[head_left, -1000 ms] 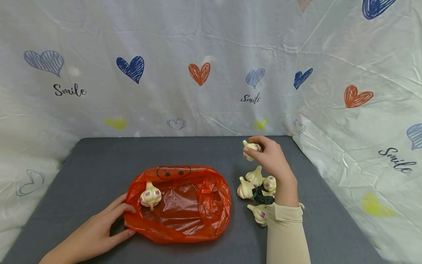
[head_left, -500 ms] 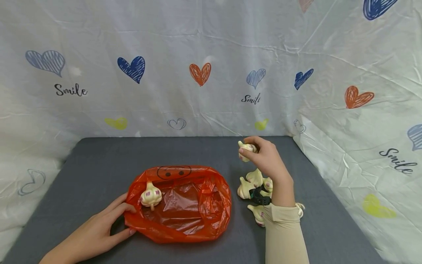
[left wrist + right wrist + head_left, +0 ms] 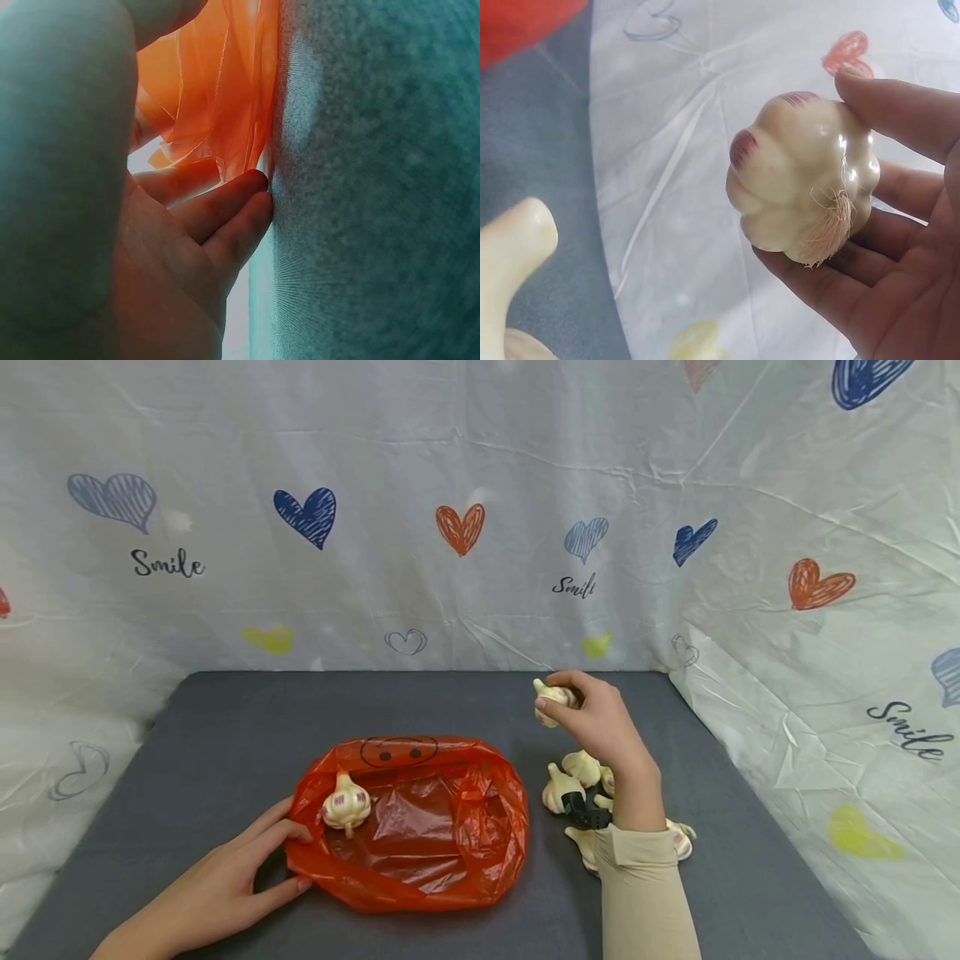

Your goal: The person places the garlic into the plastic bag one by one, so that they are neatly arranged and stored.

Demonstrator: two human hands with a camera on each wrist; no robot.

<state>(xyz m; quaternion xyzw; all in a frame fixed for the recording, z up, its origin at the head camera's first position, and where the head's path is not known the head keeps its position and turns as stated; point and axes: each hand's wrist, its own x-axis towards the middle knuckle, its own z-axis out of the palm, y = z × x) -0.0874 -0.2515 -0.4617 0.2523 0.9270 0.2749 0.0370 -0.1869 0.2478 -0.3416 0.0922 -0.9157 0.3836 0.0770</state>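
Note:
In the head view my right hand (image 3: 603,722) holds a garlic bulb (image 3: 551,703) between thumb and fingers, raised above the far right of the table. The right wrist view shows that bulb's root tuft and purple streaks, with fingers curved beneath it. My left hand (image 3: 228,881) holds the left side of an orange-red plastic bag (image 3: 427,897), thumb in front and fingers further back. The bag's mouth gapes upward, and one garlic bulb (image 3: 347,806) lies inside at its left. In the left wrist view, the fingers (image 3: 232,217) meet the bag film beside the table.
Several more garlic bulbs (image 3: 558,789) lie in a cluster right of the bag, partly hidden by my right forearm and a black wrist device (image 3: 585,812). The dark grey table (image 3: 360,702) ends at a white sheet (image 3: 495,460) printed with hearts.
My right hand has moved slightly left with the garlic bulb, its forearm shifting too. The left hand and the bag keep their place; the head view has turned very slightly.

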